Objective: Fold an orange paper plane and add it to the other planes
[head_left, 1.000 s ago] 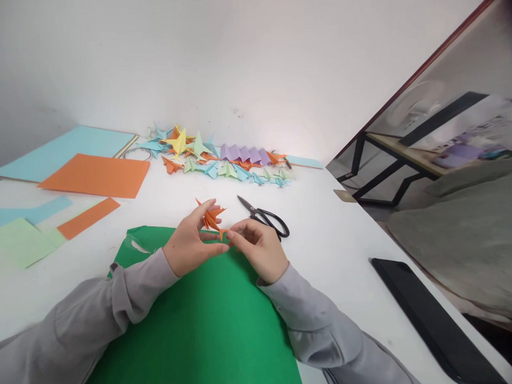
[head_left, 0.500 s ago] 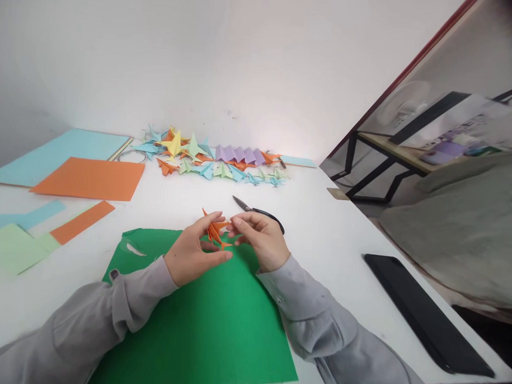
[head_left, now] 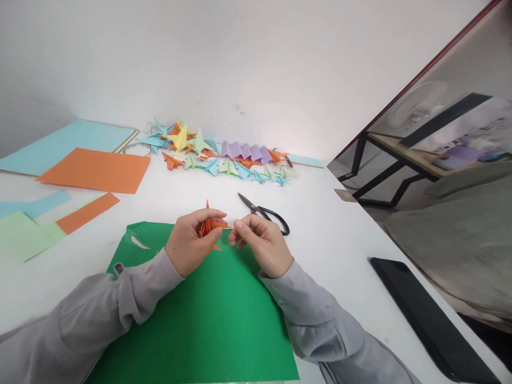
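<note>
A small orange folded paper figure (head_left: 208,225) is held above the far edge of a green paper sheet (head_left: 202,322). My left hand (head_left: 190,243) is closed round it, thumb and fingers pinching its body. My right hand (head_left: 261,243) pinches one of its points from the right side. Both sleeves are grey. Black scissors (head_left: 265,214) lie on the white table (head_left: 164,198) just behind my right hand.
A row of folded paper figures in many colours (head_left: 221,157) lies by the wall. Orange (head_left: 96,170), light blue (head_left: 65,145) and pale green (head_left: 18,236) sheets sit at the left. A black flat object (head_left: 428,315) lies near the table's right edge.
My left hand has closed more tightly round the orange figure, which has turned upright. My right hand has shifted its pinch to a point on the figure's right.
</note>
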Tool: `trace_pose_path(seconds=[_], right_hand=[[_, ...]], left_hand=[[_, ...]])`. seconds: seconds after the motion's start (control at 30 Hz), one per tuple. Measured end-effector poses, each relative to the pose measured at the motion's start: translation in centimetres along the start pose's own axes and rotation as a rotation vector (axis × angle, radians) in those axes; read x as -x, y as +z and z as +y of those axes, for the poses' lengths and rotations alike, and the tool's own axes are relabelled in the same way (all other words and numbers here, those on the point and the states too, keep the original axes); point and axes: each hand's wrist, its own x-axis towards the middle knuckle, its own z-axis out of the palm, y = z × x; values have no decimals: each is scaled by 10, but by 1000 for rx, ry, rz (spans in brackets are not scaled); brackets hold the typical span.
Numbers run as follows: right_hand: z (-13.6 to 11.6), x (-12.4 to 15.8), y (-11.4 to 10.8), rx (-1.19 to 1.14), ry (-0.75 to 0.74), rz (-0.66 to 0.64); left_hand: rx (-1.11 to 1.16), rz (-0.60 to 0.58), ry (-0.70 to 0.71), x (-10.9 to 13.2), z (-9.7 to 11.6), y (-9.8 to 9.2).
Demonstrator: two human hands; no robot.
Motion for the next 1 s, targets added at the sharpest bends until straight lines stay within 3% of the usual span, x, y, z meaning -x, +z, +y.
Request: trace_pose_path(seconds=[0.27, 0.47, 1.0], right_hand=[[-3, 1, 2, 62, 39, -4], [0, 0, 0, -21, 48, -23], [-5, 1, -1, 54, 111, -85]], left_hand=[[-230, -52, 164, 4, -5, 1], [-261, -57, 241, 3, -7, 0], [-139, -301, -55, -3, -1, -3]])
